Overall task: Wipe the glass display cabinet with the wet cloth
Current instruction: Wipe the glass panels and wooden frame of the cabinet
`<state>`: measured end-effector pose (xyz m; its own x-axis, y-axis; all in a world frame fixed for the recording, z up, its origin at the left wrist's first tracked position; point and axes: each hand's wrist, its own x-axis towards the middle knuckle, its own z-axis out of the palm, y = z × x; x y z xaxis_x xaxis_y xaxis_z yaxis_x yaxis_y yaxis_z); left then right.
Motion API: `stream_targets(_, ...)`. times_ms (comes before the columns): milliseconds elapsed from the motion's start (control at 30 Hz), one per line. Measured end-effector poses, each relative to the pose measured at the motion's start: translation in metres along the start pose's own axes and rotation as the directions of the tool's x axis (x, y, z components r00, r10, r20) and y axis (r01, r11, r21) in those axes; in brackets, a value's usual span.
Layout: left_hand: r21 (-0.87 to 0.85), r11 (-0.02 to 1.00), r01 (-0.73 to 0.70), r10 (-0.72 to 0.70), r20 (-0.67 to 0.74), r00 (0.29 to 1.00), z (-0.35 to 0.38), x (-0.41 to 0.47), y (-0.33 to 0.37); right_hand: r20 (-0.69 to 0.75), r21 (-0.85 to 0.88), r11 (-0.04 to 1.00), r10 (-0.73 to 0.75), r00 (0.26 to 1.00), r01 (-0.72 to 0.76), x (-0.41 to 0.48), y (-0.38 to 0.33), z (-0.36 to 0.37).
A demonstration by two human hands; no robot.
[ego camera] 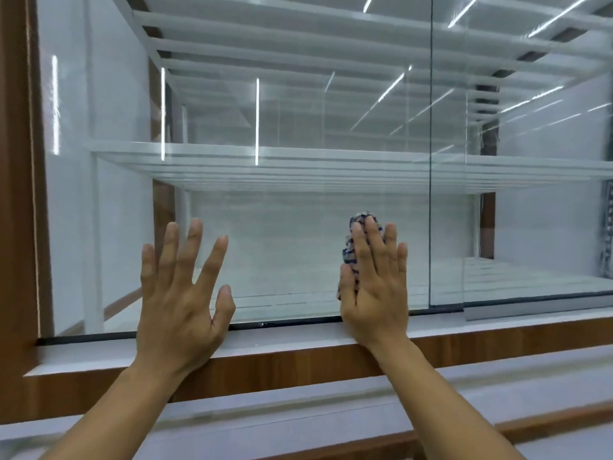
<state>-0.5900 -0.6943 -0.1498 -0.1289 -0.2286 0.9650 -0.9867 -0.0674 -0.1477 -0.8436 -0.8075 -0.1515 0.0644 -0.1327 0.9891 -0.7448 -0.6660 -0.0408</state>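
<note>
Both bare forearms reach up from the bottom edge toward the glass display cabinet, whose wooden sill runs under the 2 wrists. Left hand is spread wide with nothing in it, fingers splayed near the pane just above the sill. Right hand lies flat, pressing the checked wet cloth against the lower glass, right of the left hand and left of the vertical pane edge.
</note>
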Motion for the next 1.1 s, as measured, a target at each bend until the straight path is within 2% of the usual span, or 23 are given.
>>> stream_targets(67,0.003,1.000,0.013,-0.013,0.004,1.000,0.002,0.004,0.005,-0.017,-0.011,0.999,0.045,0.999,-0.045,0.003,-0.007,0.002)
stream_targets(233,0.026,1.000,0.000,0.000,-0.002,1.000,0.011,0.006,0.013,0.045,-0.036,0.984,-0.171,0.984,0.173,0.002,-0.069,0.022)
stream_targets(367,-0.022,1.000,-0.017,0.016,-0.038,0.999,0.015,0.006,0.008,0.037,-0.078,0.986,-0.147,0.988,0.149,0.002,-0.078,0.027)
stream_targets(500,-0.044,0.999,0.008,-0.011,-0.069,0.998,0.020,0.012,0.024,0.023,-0.067,0.980,-0.186,0.982,0.187,0.002,-0.068,0.024)
stream_targets(767,0.011,0.998,-0.057,0.057,-0.052,0.997,0.046,0.039,0.111,0.002,-0.073,0.989,-0.127,0.992,0.127,0.010,0.015,-0.004)
stream_targets(933,0.045,0.996,-0.080,0.081,-0.019,0.997,0.063,0.060,0.170,-0.064,-0.051,0.998,-0.039,0.997,0.035,0.030,0.099,-0.030)
stream_targets(1100,0.065,0.994,-0.089,0.090,-0.020,0.996,0.081,0.085,0.233,-0.068,0.041,0.999,0.011,0.998,-0.008,0.052,0.190,-0.055)
